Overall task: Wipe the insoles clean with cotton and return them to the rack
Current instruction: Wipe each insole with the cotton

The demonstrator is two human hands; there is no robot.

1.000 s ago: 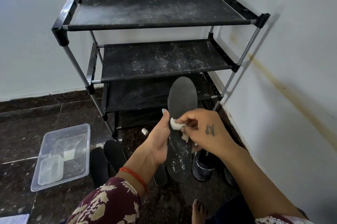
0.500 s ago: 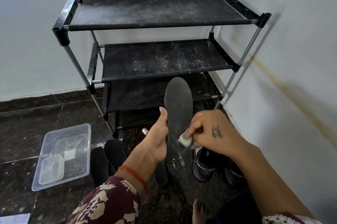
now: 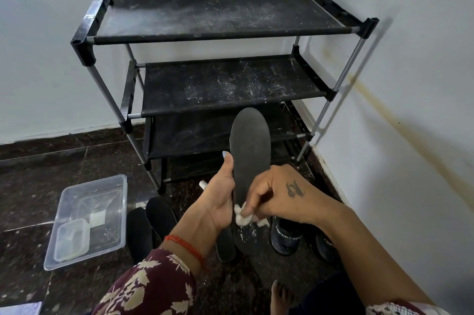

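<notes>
A long black insole stands upright in front of me, toe end up, with white specks near its heel. My left hand grips its left edge at mid-length. My right hand pinches a wad of white cotton against the insole's lower part. Behind stands the black rack, its cloth shelves dusty and bare. Two more black insoles lie on the floor to the left, and another insole lies partly under my left wrist.
A clear plastic tub with a small container inside sits on the dark stone floor at the left. Dark slippers lie under my right forearm. A white wall runs close along the right. My bare foot shows at the bottom.
My right hand has drawn the cotton down the insole and then leftward toward my left palm. The insole stays upright in my left hand.
</notes>
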